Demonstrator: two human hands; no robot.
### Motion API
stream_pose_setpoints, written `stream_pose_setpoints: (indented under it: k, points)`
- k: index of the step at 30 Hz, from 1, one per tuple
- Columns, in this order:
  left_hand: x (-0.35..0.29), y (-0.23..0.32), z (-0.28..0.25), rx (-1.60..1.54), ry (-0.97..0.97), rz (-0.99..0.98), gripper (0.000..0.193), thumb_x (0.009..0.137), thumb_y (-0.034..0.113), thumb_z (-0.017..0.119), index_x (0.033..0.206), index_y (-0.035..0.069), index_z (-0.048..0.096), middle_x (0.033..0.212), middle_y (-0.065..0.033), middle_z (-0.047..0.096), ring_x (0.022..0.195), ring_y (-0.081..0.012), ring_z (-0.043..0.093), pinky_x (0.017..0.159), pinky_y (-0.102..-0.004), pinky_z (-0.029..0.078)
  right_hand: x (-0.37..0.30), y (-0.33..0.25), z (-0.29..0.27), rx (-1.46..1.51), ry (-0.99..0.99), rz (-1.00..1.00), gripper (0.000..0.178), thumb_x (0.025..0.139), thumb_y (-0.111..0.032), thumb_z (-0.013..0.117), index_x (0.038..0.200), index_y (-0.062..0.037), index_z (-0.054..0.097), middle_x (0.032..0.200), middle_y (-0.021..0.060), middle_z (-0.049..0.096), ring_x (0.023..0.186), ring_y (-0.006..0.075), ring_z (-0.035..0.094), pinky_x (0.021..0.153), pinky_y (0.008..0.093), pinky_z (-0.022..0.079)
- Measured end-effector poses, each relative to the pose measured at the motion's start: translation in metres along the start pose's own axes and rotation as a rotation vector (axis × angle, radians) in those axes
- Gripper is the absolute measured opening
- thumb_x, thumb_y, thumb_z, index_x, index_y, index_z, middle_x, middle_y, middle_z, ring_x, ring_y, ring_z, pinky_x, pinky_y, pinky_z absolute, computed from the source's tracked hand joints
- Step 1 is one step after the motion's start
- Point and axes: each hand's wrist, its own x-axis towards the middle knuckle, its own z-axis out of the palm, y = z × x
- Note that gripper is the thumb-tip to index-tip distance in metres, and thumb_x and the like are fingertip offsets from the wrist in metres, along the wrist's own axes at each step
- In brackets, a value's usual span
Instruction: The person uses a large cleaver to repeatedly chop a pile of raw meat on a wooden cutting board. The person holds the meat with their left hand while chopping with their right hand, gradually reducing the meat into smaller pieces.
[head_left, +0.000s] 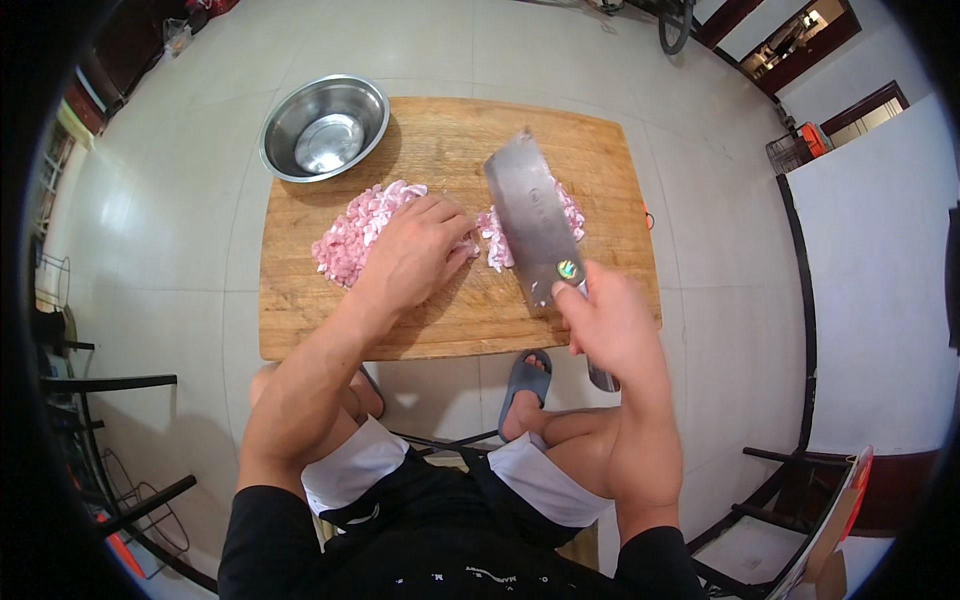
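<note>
Diced pale pink raw meat (350, 238) is heaped left of the middle of a wooden cutting board (590, 140). My left hand (418, 245) lies over the right side of this heap, its fingers curled down and gripping some meat. My right hand (612, 312) is wrapped round the handle of a broad cleaver (528, 205). Its wide metal blade points away from me, with bits of meat stuck near the handle end. A smaller group of meat pieces (495, 248) shows on both sides of the blade, which partly hides it.
A steel bowl (285, 125) stands at the board's far left corner, with no food seen inside. My slippered feet (525, 385) are on the tiled floor (180, 230) by the board's near edge. Black-framed furniture (130, 383) stands at the left, and a white panel (880, 280) at the right.
</note>
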Motion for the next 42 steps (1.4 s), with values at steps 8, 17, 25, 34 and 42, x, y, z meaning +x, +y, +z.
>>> stream_pose_setpoints:
  k: [8, 17, 25, 34, 42]
  points:
    - [0.003, 0.001, 0.012, 0.072, -0.026, -0.012, 0.023, 0.095, 0.017, 0.079, 0.116, 0.008, 0.080, 0.115, -0.0080, 0.073, 0.118, -0.0306, 0.066, 0.106, -0.0450, 0.052, -0.010, 0.004, 0.021, -0.359, 0.053, -0.117, 0.030, 0.107, -0.022, 0.066, 0.102, 0.0078, 0.069, 0.089, 0.0331, 0.075, 0.086, 0.0551, 0.074, 0.078, 0.0628, 0.058]
    - [0.004, -0.002, 0.016, 0.113, -0.053, 0.032, 0.015, 0.092, 0.016, 0.079, 0.106, 0.008, 0.080, 0.107, -0.0058, 0.072, 0.112, -0.0295, 0.066, 0.101, -0.0455, 0.052, 0.007, -0.008, 0.036, -0.481, -0.080, -0.118, 0.025, 0.103, -0.015, 0.064, 0.099, 0.0084, 0.070, 0.094, 0.0369, 0.074, 0.095, 0.0560, 0.074, 0.085, 0.0629, 0.059]
    - [-0.001, 0.003, 0.013, 0.121, -0.034, 0.070, 0.018, 0.093, 0.017, 0.079, 0.109, 0.009, 0.079, 0.112, -0.0069, 0.073, 0.116, -0.0300, 0.067, 0.107, -0.0446, 0.052, 0.079, 0.015, 0.049, -0.075, 0.021, -0.066, 0.026, 0.099, -0.016, 0.064, 0.100, 0.0101, 0.070, 0.086, 0.0314, 0.075, 0.070, 0.0426, 0.076, 0.069, 0.0546, 0.061]
    - [-0.006, 0.001, 0.005, 0.064, 0.001, 0.091, 0.017, 0.092, 0.016, 0.081, 0.108, 0.009, 0.081, 0.113, -0.0068, 0.074, 0.116, -0.0293, 0.069, 0.107, -0.0442, 0.055, 0.053, 0.019, 0.021, 0.064, 0.093, -0.010, 0.026, 0.107, -0.018, 0.060, 0.098, 0.0060, 0.065, 0.072, 0.0120, 0.069, 0.050, 0.0203, 0.068, 0.051, 0.0386, 0.054]
    - [-0.003, 0.002, 0.009, 0.117, -0.026, 0.076, 0.014, 0.089, 0.015, 0.081, 0.101, 0.008, 0.080, 0.107, -0.0060, 0.072, 0.111, -0.0287, 0.068, 0.104, -0.0435, 0.055, -0.009, 0.011, 0.032, -0.188, 0.003, -0.131, 0.030, 0.106, -0.018, 0.065, 0.101, 0.0118, 0.067, 0.084, 0.0387, 0.071, 0.083, 0.0589, 0.071, 0.076, 0.0632, 0.058]
